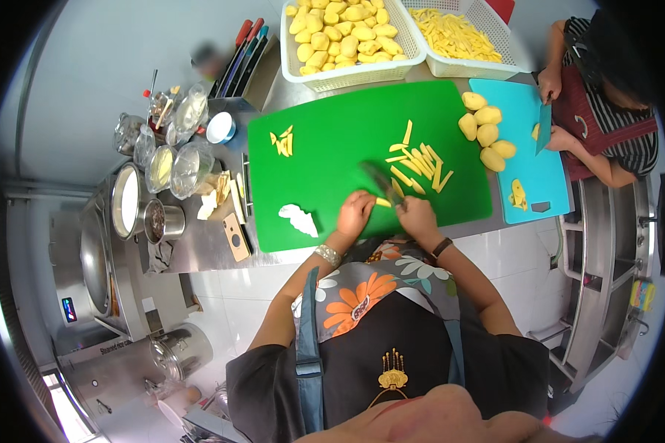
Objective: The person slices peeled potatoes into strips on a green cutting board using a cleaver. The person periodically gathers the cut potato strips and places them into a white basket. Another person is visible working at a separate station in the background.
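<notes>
My right hand (418, 219) grips the handle of a kitchen knife (378, 178), whose blade is blurred and points up and left over the green cutting board (332, 141). Close beside it, the curled fingers of my left hand (354, 215) hold a small potato piece (383, 202) against the board. Cut potato sticks (419, 161) are strewn beyond and right of the knife. A few smaller potato pieces (282, 142) lie near the board's far left corner. Some crumpled white material (299, 220) rests at its near left.
Behind the board stand a basket of peeled potatoes (346, 39) and a basket of potato sticks (457, 36). At right, a co-worker's hand (550, 85) holds a knife over a blue board (543, 194). Whole potatoes (487, 133) straddle both boards. A phone (236, 237) lies left.
</notes>
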`<state>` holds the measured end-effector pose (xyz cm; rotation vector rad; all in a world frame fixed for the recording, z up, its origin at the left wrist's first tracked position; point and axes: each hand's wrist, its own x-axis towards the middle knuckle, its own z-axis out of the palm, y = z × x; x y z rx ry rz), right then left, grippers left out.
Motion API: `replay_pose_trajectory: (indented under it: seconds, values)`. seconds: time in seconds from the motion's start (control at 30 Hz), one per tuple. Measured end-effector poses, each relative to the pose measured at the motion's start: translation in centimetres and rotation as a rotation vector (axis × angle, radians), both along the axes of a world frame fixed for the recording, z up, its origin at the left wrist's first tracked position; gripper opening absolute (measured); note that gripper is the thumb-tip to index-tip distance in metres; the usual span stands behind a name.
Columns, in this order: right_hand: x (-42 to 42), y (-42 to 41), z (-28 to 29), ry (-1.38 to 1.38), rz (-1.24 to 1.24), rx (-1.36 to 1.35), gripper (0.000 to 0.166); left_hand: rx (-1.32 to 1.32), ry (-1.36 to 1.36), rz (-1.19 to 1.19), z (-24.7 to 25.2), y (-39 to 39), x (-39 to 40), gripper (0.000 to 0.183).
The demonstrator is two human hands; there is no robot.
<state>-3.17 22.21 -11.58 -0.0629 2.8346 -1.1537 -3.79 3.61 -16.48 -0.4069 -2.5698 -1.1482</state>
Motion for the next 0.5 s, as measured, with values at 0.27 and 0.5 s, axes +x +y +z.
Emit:
replay_pose_trajectory:
  seconds: [0.27, 0.5]
  values:
    - [-3.4, 4.7, 5.3, -0.792, -0.172, -0.966, 0.025, 1.796, -1.172, -0.106, 7.5, 6.1, -6.8, 0.06]
    - [0.1, 11.7, 4.5, -0.553, -0.526, -0.932, 0.022, 1.611, -0.982, 0.135, 2.1, 4.1, -9.4, 0.041]
